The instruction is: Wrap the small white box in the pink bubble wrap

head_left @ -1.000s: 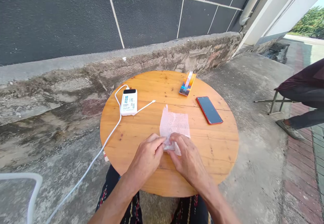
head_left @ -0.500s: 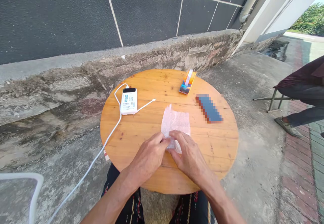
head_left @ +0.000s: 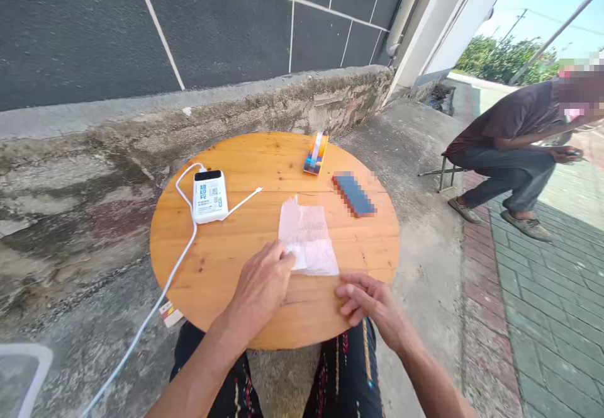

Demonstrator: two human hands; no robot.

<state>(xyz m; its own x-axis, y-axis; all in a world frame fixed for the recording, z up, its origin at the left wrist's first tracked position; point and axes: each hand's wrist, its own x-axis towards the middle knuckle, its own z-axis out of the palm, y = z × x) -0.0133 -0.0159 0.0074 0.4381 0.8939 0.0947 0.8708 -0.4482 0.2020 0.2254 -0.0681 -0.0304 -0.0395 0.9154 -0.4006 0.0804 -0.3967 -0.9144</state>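
Pink wrap (head_left: 314,242) lies flatter, right hand (head_left: 370,305) off it

Both hands were bunched on its near edge a moment ago. Now the right has let go and sits just beside the near right corner, fingers released and loosely curled, holding nothing I can see. The left hand (head_left: 264,273) alone has the wrap, its fingers drawn together at the near left corner; whether they pinch or only press, I cannot tell. So the right side lies loose on the table (head_left: 236,292), its near part spread out rather than crumpled.

Left fingertips partly cover that corner, and whatever may be under or inside the folds is hidden. The phone (head_left: 353,194) is pixelated, probably screen up. A seated person (head_left: 504,128) has a blurred head, cut by the frame edge; a white curved thing (head_left: 42,361) at lower left is cut off too.
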